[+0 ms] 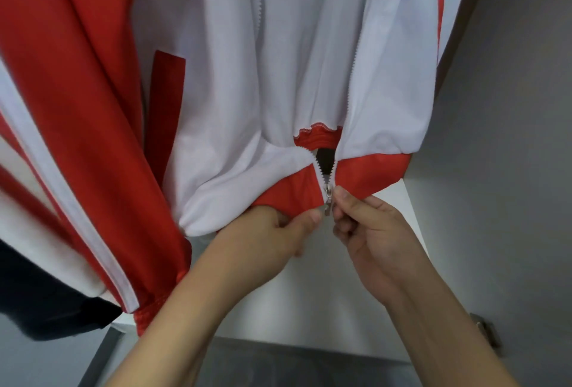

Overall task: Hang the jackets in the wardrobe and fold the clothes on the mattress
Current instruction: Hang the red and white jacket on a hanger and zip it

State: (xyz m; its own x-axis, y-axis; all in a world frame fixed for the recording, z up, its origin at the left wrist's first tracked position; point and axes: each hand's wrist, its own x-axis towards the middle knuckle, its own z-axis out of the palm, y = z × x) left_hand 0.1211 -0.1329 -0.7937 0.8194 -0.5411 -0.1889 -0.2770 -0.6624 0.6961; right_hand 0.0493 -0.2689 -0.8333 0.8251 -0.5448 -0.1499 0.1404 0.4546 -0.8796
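head view looks up and forward at a white and red jacket (278, 61) hanging inside the wardrobe (510, 108), its front open above and the two zipper rows meeting only at the red hem. the zipper slider (327, 196) sits at the very bottom of the track, with a small dark gap just above it. the left hand (278, 232) grips the hem beside the slider, thumb pressed on the red band and the other fingers curled under the fabric. the right hand (368, 225) has thumb and forefinger closed together on what seems to be the zipper pull, though the pull itself is mostly hidden, so i can't be sure of the exact hold.

risks from here, as i judge them: if the two hem ends aren't level, the slider may jam or mate the teeth unevenly; a hard upward pull without the left hand holding the hem down could lift the whole jacket or drag it off whatever it hangs from, which is out of frame.

the wardrobe holds this jacket, with a red sleeve (77, 108) with white stripes hanging at the left and a dark garment (40, 303) low beside it. the white shelf (309, 293) lies below the hands.
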